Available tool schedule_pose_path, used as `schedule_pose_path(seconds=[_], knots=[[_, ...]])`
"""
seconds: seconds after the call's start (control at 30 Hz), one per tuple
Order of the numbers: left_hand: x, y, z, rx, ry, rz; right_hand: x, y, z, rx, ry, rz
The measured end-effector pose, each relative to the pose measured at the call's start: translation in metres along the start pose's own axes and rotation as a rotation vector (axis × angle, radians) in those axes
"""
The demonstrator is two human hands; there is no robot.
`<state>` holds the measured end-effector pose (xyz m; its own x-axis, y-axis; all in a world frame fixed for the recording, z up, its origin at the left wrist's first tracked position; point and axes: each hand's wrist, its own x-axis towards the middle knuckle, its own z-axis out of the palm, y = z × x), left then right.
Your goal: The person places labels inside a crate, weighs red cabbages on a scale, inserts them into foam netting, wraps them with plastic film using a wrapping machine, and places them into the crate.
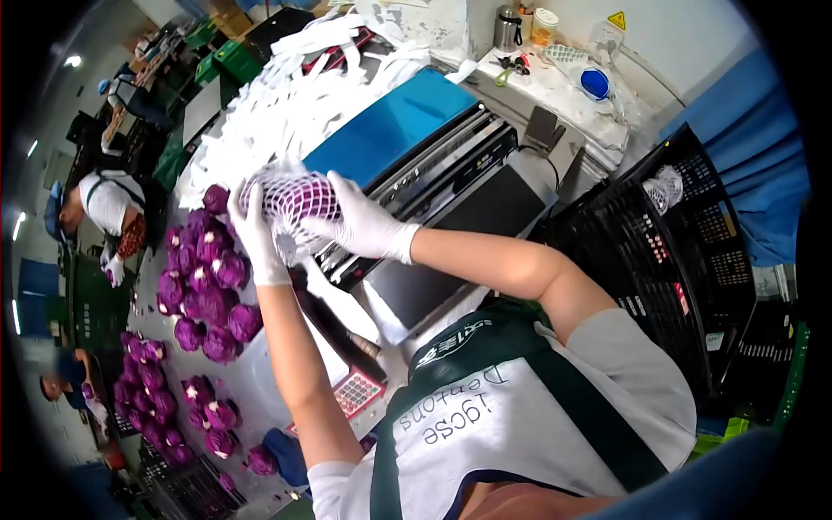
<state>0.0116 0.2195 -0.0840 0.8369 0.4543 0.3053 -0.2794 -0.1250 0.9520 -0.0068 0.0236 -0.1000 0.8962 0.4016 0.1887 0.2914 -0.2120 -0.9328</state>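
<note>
Here in the workroom, purple cabbages (212, 308) are crowding the grey tabletop (264, 368), and a tangled heap of white foam net sleeves (260, 113) is spreading beyond them. In the head camera's view, the person's white-gloved left hand (250, 227) is cupping the left side of a round purple cabbage in a white foam net (299, 198), fingers spread along it. The white-gloved right hand (354, 221) is pressing its other side, thumb and fingers parted to about the cabbage's breadth. So both hands are gripping it, holding it up between sleeves and loose cabbages, just beside a blue-topped machine (394, 121). Black plastic crates (672, 286) are standing off right, near a blue curtain (754, 156).
</note>
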Motion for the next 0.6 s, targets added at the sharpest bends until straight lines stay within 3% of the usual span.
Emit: schedule_pose_path(seconds=[0.2,0.3,0.33,0.37,0.57,0.6], knots=[[0.093,-0.080,0.129,-0.116,-0.289,-0.060,0.079,0.057,-0.109,-0.201,0.098,0.159],[0.085,-0.099,0.161,-0.060,-0.292,-0.237,0.099,0.086,-0.147,-0.304,-0.134,0.226],[0.078,-0.111,0.167,0.008,-0.263,-0.097,0.101,0.092,-0.153,-0.342,-0.181,0.232],[0.082,-0.118,0.165,-0.052,-0.245,-0.197,0.105,0.100,-0.159,-0.383,-0.228,0.236],[0.067,-0.114,0.123,0.068,-0.200,-0.223,0.102,0.121,-0.188,-0.330,-0.388,0.186],[0.055,-0.085,0.117,0.289,-0.202,-0.169,0.101,0.122,-0.196,-0.366,-0.419,0.150]])
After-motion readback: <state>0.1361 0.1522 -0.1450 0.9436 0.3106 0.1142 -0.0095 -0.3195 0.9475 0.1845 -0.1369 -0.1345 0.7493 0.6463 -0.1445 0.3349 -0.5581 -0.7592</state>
